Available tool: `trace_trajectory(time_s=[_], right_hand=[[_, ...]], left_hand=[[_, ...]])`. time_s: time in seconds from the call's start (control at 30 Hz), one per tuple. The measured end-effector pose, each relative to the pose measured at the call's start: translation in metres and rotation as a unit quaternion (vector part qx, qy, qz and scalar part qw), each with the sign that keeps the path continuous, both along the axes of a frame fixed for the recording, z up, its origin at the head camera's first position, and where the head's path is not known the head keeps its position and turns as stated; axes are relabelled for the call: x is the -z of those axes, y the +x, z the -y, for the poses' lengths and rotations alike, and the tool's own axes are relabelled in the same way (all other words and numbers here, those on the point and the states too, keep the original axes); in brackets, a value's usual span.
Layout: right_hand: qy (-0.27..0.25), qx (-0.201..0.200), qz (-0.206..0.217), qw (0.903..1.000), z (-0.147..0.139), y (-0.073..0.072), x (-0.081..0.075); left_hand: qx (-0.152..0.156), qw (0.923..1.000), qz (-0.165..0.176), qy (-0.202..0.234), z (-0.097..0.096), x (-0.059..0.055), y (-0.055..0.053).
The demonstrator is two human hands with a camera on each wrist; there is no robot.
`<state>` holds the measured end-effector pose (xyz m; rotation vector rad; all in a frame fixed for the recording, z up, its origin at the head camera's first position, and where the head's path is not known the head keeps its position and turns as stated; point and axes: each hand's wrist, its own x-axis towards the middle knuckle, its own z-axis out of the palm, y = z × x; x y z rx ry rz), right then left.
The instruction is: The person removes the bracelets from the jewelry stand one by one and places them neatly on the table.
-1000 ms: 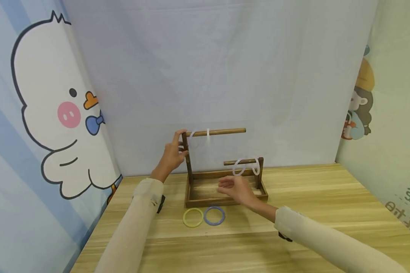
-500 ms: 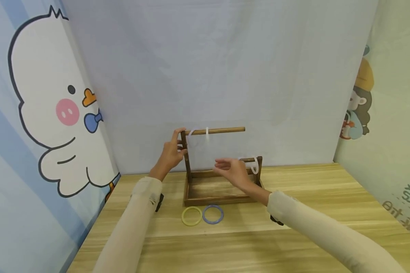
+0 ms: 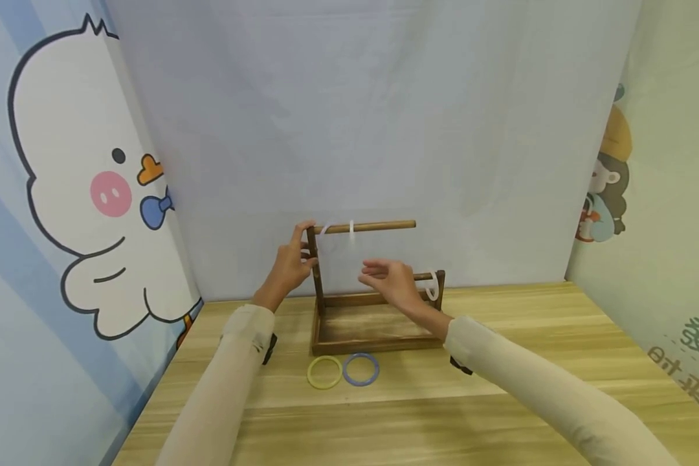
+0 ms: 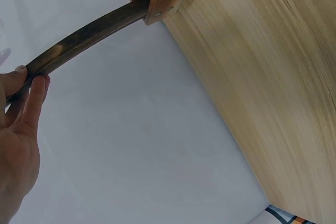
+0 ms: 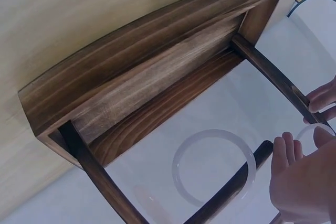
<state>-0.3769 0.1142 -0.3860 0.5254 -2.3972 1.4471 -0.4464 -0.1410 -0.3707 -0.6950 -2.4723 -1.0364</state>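
Note:
A dark wooden rack (image 3: 317, 281) stands on the table, with a tall post, a long upper bar and a shorter lower bar. My left hand (image 3: 289, 264) grips the tall post near its top, thumb on one side and fingers on the other. My right hand (image 3: 391, 281) is raised by the free end of the lower bar, fingers fairly straight and holding nothing. A white ring (image 3: 352, 228) and a pale lavender ring (image 3: 324, 229) hang on the upper bar. On the lower bar hang a whitish ring (image 3: 432, 287) and a clear ring (image 5: 176, 174), the latter behind my hand in the head view.
A yellow ring (image 3: 324, 373) and a blue ring (image 3: 361, 369) lie side by side on the table (image 3: 384, 427), in front of the rack's tray base (image 3: 378, 346). Behind the rack hangs a pale curtain (image 3: 384, 116); a cartoon-printed cloth (image 3: 76, 97) is at the left.
My right hand has risen from over the tray to the lower bar's free end, moving slightly left and covering one ring in the head view. My left hand keeps its grip on the post.

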Motion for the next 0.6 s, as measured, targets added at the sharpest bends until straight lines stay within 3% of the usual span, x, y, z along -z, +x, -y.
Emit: trace_trajectory(time_s=[0.33, 0.6], right_hand=[[0.003, 0.02, -0.017, 0.9997, 0.002, -0.012, -0.009], [-0.005, 0.011, -0.04, 0.9991, 0.008, -0.024, -0.016]], left_hand=[[0.0, 1.0, 0.0, 0.0, -0.001, 0.004, 0.002], [0.0, 0.9999, -0.01, -0.003, 0.0, 0.0, 0.002]])
